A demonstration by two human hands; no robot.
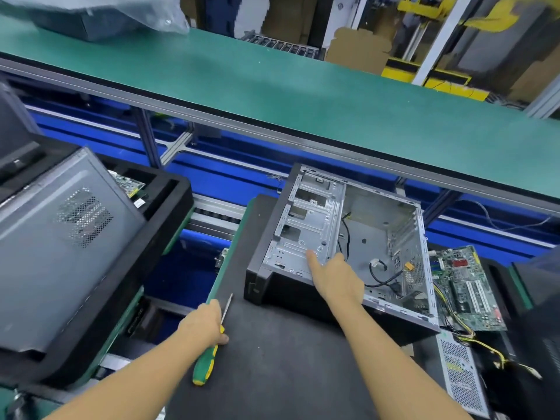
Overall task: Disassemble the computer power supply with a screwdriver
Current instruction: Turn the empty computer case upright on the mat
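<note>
Gripping the green and yellow handle of the screwdriver (207, 362), the left hand (202, 324) is resting in the lower middle of the frame. Its fingers are curling round the handle, and the metal shaft is pointing up and away over the black bench (272, 374). To the right of it, the right hand (338, 278) is reaching into the open computer case (372, 234) in the centre right. Its index finger (313, 259) is stretching out straight and touching the grey metal drive cage (303, 225), while the other fingers are hiding behind the back of the hand. The case is lying on its side on the bench, open side up, with a few black cables lying loose inside. Just beside the case, near the right edge, a green motherboard (466, 286) is lying tilted. Below it, in the lower right corner, the power supply (460, 380), a silver perforated box, is sitting outside the case, with yellow wires (481, 344) running near it. At the left, a closed grey computer tower (60, 237) is lying in a black tray (169, 189). A long green conveyor (272, 86) is crossing the upper part of the frame.
</note>
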